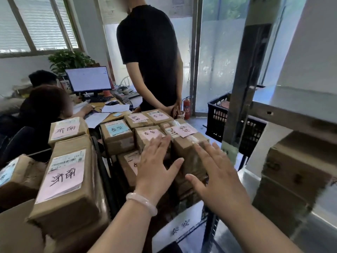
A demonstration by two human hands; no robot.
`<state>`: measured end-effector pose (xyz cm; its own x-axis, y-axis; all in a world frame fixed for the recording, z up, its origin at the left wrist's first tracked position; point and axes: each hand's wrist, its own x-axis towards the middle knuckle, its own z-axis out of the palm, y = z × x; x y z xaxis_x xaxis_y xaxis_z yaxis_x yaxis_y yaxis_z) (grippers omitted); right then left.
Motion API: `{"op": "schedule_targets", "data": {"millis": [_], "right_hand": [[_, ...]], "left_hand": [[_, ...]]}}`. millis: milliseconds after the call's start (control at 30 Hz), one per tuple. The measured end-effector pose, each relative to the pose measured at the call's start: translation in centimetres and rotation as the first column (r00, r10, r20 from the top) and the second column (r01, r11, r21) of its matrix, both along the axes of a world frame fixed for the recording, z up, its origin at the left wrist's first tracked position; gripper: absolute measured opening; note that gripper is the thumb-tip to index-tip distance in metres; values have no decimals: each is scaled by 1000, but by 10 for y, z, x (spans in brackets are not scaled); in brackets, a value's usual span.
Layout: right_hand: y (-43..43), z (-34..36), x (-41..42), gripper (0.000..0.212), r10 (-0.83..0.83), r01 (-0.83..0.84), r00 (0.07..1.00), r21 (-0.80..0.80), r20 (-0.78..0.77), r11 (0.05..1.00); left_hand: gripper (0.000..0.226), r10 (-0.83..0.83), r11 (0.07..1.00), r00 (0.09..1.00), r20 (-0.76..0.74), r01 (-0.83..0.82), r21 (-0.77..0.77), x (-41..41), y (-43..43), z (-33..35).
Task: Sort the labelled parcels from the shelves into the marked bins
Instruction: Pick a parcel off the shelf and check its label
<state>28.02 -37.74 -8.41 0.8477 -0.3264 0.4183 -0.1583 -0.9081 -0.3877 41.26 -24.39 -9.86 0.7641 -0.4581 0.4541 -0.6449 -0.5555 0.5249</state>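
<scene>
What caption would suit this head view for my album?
Left hand and right hand, fingers spread, reach over labelled cardboard parcels.

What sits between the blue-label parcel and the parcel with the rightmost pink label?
In the head view, one brown parcel with a small pink label sits there; the left hand overlaps its near edge.

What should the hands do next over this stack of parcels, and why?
Probably lower both hands and grip the taped brown parcel between them. The left hand and right hand hover open with spread fingers to either side of it, holding nothing, and its pink label faces up.
</scene>
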Motion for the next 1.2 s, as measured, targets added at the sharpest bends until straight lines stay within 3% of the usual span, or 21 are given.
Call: {"op": "schedule_targets", "data": {"millis": [200,367,467,567,667,800,867,1000,1200], "right_hand": [[-8,17,-67,72,-76,97,979,-100,189,990],[-29,30,-121,70,-111,151,952,-123,284,981],[-45,31,-158,66,-147,191,948,-137,282,972],[-62,25,-198,62,-186,214,943,-74,277,974],[-76,16,-235,62,-215,229,949,-34,230,973],[-87,7,-267,62,-236,245,949,-17,208,969],[-89,6,-275,62,-223,229,953,-3,203,973],[-93,2,-285,62,-171,178,960,-14,220,984],[-100,-4,-295,62,-138,138,975,15,175,990]], "left_hand": [[74,-194,978,979,69,198,-71,-60,-38,17],[69,-429,885,902,-35,412,-217,-121,-85,30],[78,-482,867,873,-72,463,-185,-151,-121,34],[97,-458,889,866,-199,448,-96,-172,-158,40],[104,-399,913,887,-231,407,-15,-183,-188,38],[91,-309,946,936,-170,321,51,-185,-205,21],[85,-270,961,951,-152,275,14,-182,-206,14],[83,-293,956,919,-263,278,-96,-181,-207,9],[72,-310,919,925,-221,232,-318,-202,-191,4]]}}
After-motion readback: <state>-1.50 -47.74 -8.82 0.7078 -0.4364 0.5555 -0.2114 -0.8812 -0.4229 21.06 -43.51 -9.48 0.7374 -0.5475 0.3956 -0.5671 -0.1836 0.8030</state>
